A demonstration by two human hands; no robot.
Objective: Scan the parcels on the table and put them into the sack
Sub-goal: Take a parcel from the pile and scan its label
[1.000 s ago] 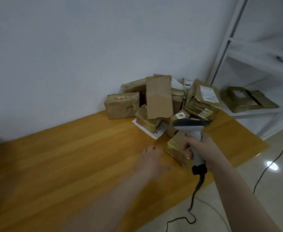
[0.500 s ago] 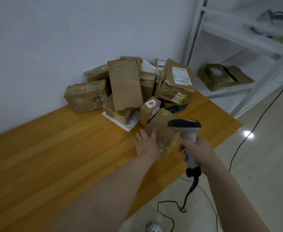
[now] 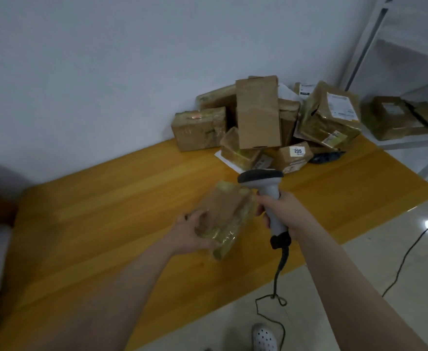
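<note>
A tape-wrapped parcel [image 3: 223,216] is held over the counter [image 3: 106,224] by the left hand [image 3: 191,233], fingers [image 3: 198,216] curled round its near end, while a scanner [image 3: 261,177] is clasped by tightly closed right hand [image 3: 283,214] at the parcel's 3 o'clock, piled parcels [image 3: 258,115] lying at 1 o'clock.

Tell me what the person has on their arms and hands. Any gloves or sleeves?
No gloves, and no sleeves in view: both forearms are bare right to the picture's edge. The left hand and the right hand show no ring, watch or bracelet that I can make out. The only worn thing that shows is a white shoe with small round holes, down on the floor.
</note>
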